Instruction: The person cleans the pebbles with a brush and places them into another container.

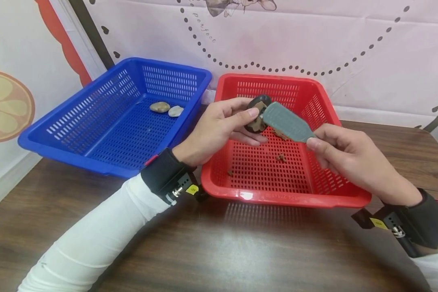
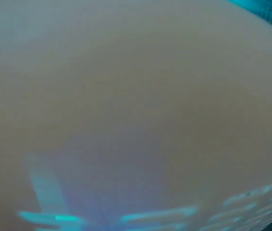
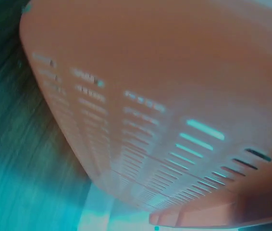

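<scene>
In the head view my left hand (image 1: 222, 123) holds a dark rounded stone (image 1: 260, 99) with brown, mud-like patches over it, thumb on the near face. From the right, my right hand (image 1: 346, 156) pinches the narrow end of a flat grey-green scraper (image 1: 288, 125). The scraper's broad end meets the stone's right side. Both are above the red basket (image 1: 277, 195), where brown crumbs (image 1: 281, 158) lie on the slotted floor. Close basket surfaces fill both wrist views, so neither hand appears there; the right wrist view shows the slotted outer wall (image 3: 174, 62).
Left of the red basket stands a blue basket (image 1: 82, 164) holding a tan stone (image 1: 159, 107) and a white stone (image 1: 175, 111). Both baskets rest on a brown wooden table (image 1: 204, 251). A printed cloth (image 1: 314, 36) hangs behind them.
</scene>
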{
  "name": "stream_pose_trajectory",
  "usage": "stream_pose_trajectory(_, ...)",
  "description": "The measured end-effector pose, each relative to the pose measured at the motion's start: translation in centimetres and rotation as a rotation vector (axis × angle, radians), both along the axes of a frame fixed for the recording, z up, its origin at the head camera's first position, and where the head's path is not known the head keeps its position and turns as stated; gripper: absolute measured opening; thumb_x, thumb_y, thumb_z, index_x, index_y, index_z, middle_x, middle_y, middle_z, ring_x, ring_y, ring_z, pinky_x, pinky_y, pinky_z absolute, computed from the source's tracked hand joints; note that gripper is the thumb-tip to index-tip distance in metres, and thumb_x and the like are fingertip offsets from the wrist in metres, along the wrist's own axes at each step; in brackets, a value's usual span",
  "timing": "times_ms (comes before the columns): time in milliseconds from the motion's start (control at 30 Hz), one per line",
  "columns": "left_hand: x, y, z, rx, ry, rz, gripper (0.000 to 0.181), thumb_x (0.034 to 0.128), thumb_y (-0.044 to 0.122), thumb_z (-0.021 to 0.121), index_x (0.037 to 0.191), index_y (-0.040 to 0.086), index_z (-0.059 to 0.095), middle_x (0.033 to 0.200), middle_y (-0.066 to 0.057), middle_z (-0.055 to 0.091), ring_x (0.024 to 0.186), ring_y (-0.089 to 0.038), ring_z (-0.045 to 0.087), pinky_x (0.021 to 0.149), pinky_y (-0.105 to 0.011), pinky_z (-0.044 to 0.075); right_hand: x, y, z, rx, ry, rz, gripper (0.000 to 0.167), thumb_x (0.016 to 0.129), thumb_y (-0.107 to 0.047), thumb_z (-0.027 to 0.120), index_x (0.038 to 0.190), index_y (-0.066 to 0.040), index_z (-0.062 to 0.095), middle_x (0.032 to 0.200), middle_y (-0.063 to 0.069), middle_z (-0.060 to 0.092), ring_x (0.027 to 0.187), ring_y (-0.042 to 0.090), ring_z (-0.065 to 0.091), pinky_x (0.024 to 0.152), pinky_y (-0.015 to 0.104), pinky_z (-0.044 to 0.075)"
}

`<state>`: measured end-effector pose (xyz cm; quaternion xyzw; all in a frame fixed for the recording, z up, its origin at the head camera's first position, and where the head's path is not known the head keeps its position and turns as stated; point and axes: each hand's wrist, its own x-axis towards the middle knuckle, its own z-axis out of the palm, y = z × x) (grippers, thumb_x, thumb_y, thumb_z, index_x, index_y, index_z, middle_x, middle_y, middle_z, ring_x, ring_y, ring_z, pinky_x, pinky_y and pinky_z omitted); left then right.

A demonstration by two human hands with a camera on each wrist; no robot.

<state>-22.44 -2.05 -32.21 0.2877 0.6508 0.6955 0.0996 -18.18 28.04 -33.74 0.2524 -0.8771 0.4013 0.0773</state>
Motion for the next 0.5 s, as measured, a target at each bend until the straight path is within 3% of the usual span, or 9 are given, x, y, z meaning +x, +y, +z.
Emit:
stream_pose_trajectory(133, -0.01, -0.02, -0.03, -0.002, 0.004, 0.007, 0.035, 0.1115, 0.007, 0.053, 0.144, -0.005, 0.057, 0.118, -0.023, 0.073, 0.096, -0.038, 0.078, 0.085, -0.045, 0.065, 0.01, -0.02, -0.06, 0.043, 0.005, -0.001, 0.005, 0.101, -0.008, 0.073, 0.104, -0.009, 0.069, 0.07, 0.003, 0.06, 0.054, 0.023, 0.054, 0.047, 0.027, 0.044)
stream_pose_trajectory(333, -0.03, 0.02, -0.09, 0.007, 0.009, 0.012, 0.035, 0.1115, 0.007, 0.053, 0.144, -0.005, 0.057, 0.115, -0.026, 0.072, 0.094, -0.037, 0.078, 0.084, -0.046, 0.065, -0.15, 0.03, 0.04, -0.017, 0.013, -0.055, 0.005, 0.104, -0.01, 0.069, 0.1, -0.009, 0.067, 0.069, 0.005, 0.059, 0.052, 0.02, 0.05, 0.044, 0.03, 0.039)
stream_pose_trajectory(500, -0.03, 0.01, -0.1, 0.009, 0.022, 0.021, 0.034, 0.1112, 0.006, 0.053, 0.143, -0.006, 0.058, 0.113, -0.025, 0.073, 0.092, -0.037, 0.078, 0.083, -0.046, 0.065, -0.11, -0.11, -0.01, 0.03, 0.036, -0.039, 0.003, 0.102, -0.009, 0.072, 0.101, -0.008, 0.069, 0.068, 0.005, 0.059, 0.054, 0.02, 0.052, 0.048, 0.028, 0.041)
